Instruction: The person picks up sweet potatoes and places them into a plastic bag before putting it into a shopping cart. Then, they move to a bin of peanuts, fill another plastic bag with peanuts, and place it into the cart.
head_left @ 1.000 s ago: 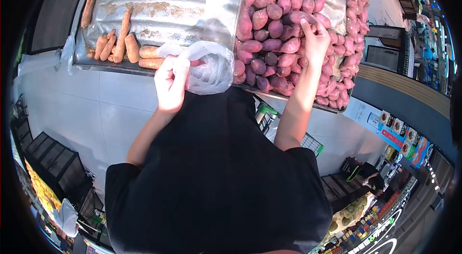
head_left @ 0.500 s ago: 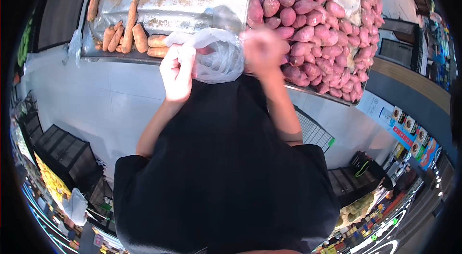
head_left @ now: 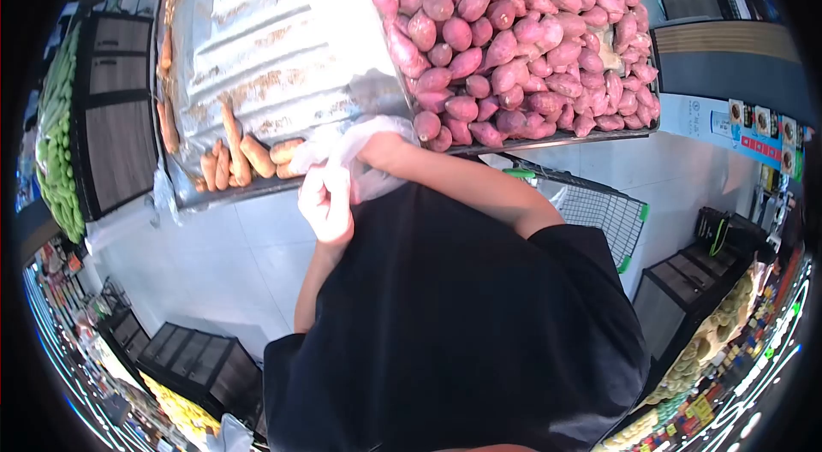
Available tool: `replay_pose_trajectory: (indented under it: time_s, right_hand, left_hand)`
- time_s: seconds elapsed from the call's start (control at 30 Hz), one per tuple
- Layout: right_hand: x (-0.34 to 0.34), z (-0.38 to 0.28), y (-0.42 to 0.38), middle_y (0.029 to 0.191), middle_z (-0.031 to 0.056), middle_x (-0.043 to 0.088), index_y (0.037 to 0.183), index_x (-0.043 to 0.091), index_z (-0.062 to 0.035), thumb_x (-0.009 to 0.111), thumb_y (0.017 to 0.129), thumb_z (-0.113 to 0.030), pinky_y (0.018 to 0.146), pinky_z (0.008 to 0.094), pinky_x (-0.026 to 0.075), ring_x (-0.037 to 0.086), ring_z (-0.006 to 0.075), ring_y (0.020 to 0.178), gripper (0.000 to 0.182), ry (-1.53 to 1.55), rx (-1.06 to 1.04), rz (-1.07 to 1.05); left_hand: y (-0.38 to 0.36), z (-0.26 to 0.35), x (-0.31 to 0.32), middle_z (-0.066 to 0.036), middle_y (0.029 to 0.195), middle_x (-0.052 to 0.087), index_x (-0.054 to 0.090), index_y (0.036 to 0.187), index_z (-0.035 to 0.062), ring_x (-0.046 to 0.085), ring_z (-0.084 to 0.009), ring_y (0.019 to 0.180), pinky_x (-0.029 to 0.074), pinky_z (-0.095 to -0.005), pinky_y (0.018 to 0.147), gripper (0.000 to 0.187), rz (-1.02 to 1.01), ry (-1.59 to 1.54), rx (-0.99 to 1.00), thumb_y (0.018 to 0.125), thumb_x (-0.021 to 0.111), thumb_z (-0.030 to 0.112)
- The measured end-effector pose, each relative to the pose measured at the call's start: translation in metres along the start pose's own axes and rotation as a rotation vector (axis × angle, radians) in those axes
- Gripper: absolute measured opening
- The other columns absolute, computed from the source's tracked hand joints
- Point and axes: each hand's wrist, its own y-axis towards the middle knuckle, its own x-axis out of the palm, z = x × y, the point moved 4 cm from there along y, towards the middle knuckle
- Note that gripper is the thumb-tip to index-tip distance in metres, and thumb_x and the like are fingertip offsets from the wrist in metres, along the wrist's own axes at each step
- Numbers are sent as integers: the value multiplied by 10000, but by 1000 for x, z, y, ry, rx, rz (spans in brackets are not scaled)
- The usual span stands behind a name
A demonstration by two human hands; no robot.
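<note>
Several carrots (head_left: 231,148) sit at the near-left corner of the surface (head_left: 257,45). Most point away from the near edge; the right-hand ones lie roughly along it. Likely stiff, can snap.

Left hand (head_left: 327,202): fingers pinched on the rim of the clear plastic bag (head_left: 378,187), just right of the carrots, at the near edge. Bag looks thin, limp, near weightless; probably slippery and clingy. Best hold is the gathered rim. Film is crumpled, so no firm long axis; it spreads roughly left to right. Mouth direction unclear.

Right hand (head_left: 377,148): at the bag, forearm coming in from the right. Fingers hidden by film; can't tell if wide, narrow or holding something.

Sweet potatoes (head_left: 505,54): heaped on the right part, down to the near edge. Long axes mixed, tapered ends every way. Expect firm, moderately heavy, skins easily scuffed. Grip around the fat middle, not the tips; neighbours may roll.
</note>
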Motion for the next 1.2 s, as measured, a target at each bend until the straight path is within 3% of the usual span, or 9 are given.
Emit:
replay_pose_trajectory:
  time_s: [0.1,0.3,0.37,0.5,0.83,0.9,1.03,1.13,1.2]
  right_hand:
    - [-17,-15,-6,862,109,676,975,650,-96,612,798,-258,710,405,512,653,297,780,244,141,-20,-52]
    - [-244,-75,-31,791,113,632,935,665,-47,718,749,-344,690,343,481,611,222,720,354,594,246,-37]
    - [-269,-46,-34,741,82,599,960,673,-44,736,744,-374,638,324,452,559,172,676,400,837,336,446]
    - [-333,24,-10,879,136,614,998,682,-31,721,746,-386,775,397,437,561,292,858,437,-133,339,757]
    - [-313,11,27,904,111,630,1087,677,-78,677,810,-329,875,400,438,572,308,921,374,-646,325,857]
    - [-281,14,17,943,100,636,1042,692,-90,723,779,-238,789,357,459,588,239,857,303,181,47,902]
    - [-209,-35,-6,1066,38,627,1163,623,-16,682,868,-148,884,303,465,572,124,1002,328,944,209,443]
    - [-154,-37,-23,1204,83,583,1273,540,-16,660,893,-230,955,316,434,533,161,1123,452,968,248,420]
    - [-140,-48,-37,1251,90,561,1299,511,-13,619,919,-343,975,317,416,513,168,1154,515,1106,356,365]
  left_hand:
    - [2,4,-9,-24,708,531,518,821,32,472,-78,547,380,-224,502,115,52,66,-22,934,534,21]
    - [24,8,-30,9,694,527,511,823,61,436,-42,588,347,-197,538,178,384,68,-18,964,554,161]
    - [27,12,-35,15,689,519,505,816,66,428,-36,583,348,-194,537,183,379,32,-26,966,549,161]
    - [28,25,-30,15,670,486,497,807,62,419,-40,567,362,-199,503,174,331,50,31,957,555,129]
    - [13,52,-35,-16,699,475,453,782,61,453,-93,572,428,-258,518,218,258,-154,61,909,619,121]
    - [12,57,-37,-15,706,478,444,790,63,472,-103,593,449,-270,541,229,168,-252,23,898,634,130]
    - [19,59,-47,-40,802,510,436,878,59,566,-160,760,528,-309,669,226,-15,-588,-101,900,612,198]
    - [30,28,-79,-112,1128,594,494,1250,69,580,-268,1039,478,-426,884,392,127,-807,-268,915,476,273]
    - [47,22,-61,-112,1125,595,495,1245,70,580,-266,1035,479,-426,884,390,3,-811,-389,914,481,276]
